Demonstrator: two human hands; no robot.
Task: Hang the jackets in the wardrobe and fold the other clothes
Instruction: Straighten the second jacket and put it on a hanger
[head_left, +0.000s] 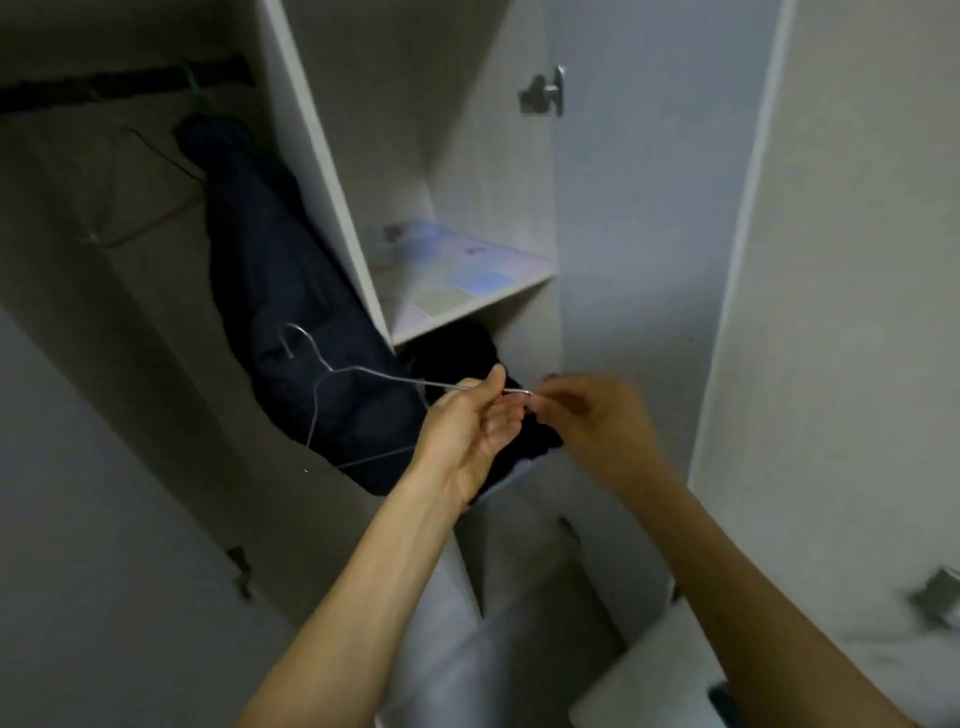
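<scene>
Our left hand (475, 415) pinches the wire hanger (332, 384) at one end; right hand (587, 410), at 3 o'clock, blurred, grip unclear. Risk: hook snags the dark jacket (291, 291) at 10 o'clock; thin wire twists loose.

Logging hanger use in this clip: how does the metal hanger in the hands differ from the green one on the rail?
The metal hanger is bare, silver and gripped by the left hand. The green hanger hooks the rail and carries a dark jacket. Both are thin wire.
</scene>
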